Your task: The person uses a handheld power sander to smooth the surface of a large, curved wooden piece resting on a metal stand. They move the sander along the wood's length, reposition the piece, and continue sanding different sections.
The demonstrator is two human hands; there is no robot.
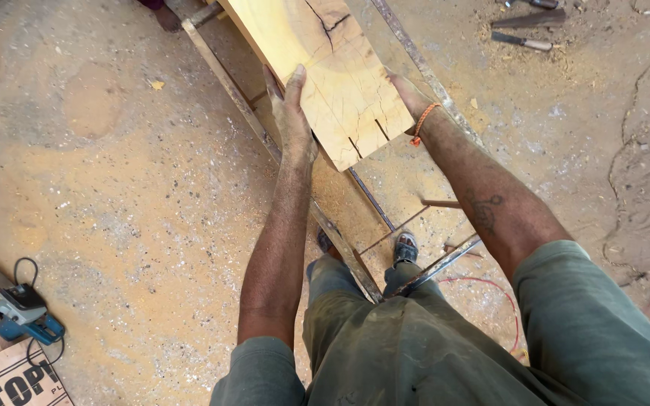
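A thick, pale wooden plank point(325, 68) with cracks and two short saw cuts at its near end lies along a metal frame point(347, 248) on the floor. My left hand point(291, 113) grips the plank's left edge, fingers curled over the top. My right hand point(409, 94), with an orange cord at the wrist, holds the right edge. Both arms are stretched forward. My feet stand inside the near end of the frame.
Sawdust covers the concrete floor. A blue power tool point(20, 312) with a black cord sits at the lower left beside a cardboard sheet point(9, 380). Chisels point(524, 30) lie at the top right. Another person's foot point(165, 16) shows at the top. A red wire point(490, 289) runs by my right leg.
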